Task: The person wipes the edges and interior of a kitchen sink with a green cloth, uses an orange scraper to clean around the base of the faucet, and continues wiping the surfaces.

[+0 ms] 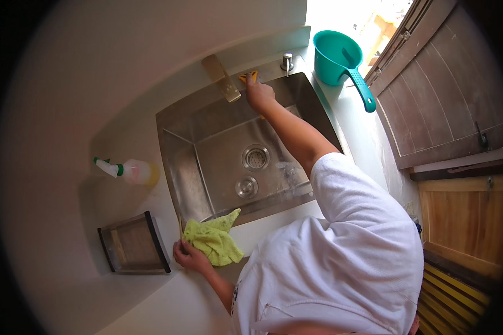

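My right hand (260, 95) reaches across the stainless steel sink (222, 142) to its back ledge. It grips a small yellow-orange tool with dark marks (249, 77), partly hidden by the fingers, right of the faucet (220, 78). At the sink's front left corner, my left hand (191, 256) holds a thin stick (180, 226) that rises past the fingers. A yellow-green cloth (213, 240) lies crumpled against that hand, over the front rim and counter edge. Whether the fingers also pinch the cloth is unclear.
A spray bottle with yellow liquid (140, 171) and a dark-edged clear rack or tray (134, 245) occupy the left counter. At the back right stand a soap dispenser (287, 63) and a teal dipper (335, 58). A strainer drain (255, 158) and metal stopper (247, 186) sit in the basin.
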The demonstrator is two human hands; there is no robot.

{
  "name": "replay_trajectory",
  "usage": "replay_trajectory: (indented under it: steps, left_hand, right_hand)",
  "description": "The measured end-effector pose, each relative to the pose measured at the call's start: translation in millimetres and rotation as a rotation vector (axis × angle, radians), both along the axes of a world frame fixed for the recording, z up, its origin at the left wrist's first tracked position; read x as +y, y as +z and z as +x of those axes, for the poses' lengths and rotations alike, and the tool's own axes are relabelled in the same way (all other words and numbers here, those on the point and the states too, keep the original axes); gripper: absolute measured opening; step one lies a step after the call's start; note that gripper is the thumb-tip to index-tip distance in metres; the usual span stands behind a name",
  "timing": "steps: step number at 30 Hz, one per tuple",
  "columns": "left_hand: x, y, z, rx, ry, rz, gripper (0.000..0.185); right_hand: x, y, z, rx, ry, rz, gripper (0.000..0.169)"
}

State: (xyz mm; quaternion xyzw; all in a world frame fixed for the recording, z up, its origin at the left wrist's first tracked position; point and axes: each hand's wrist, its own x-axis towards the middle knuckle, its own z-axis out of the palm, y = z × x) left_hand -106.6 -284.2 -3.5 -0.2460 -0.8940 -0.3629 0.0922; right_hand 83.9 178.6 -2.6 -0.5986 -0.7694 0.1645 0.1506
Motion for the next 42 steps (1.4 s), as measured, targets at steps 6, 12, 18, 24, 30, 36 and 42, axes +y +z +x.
replay_trajectory:
  steps: [6, 12, 18, 24, 30, 36, 42]
  left_hand:
    - [4, 3, 2, -0.004, 0.014, 0.022, 0.029]
    - [-1, -1, -3, 0.009, -0.011, 0.0, 0.03]
    - [2, 0, -1, 0.008, 0.01, 0.001, 0.029]
    - [1, 2, 1, -0.027, 0.002, -0.006, 0.028]
    - [4, 4, 3, -0.012, 0.029, -0.014, 0.028]
    - [0, 5, 3, -0.023, 0.014, 0.002, 0.03]
    - [4, 1, -1, -0.028, 0.02, 0.016, 0.029]
  right_hand:
    - [-15, 7, 7, -0.058, 0.013, -0.041, 0.049]
    - [0, 12, -4, -0.02, 0.003, -0.036, 0.048]
    - [-14, 14, 2, -0.05, 0.013, -0.029, 0.048]
    - [4, 9, -6, -0.048, 0.004, -0.041, 0.051]
    - [-10, 10, -1, -0.034, 0.001, -0.042, 0.052]
    - [-2, 8, -6, -0.021, 0.019, -0.011, 0.052]
    - [-5, 7, -6, -0.049, -0.005, -0.033, 0.053]
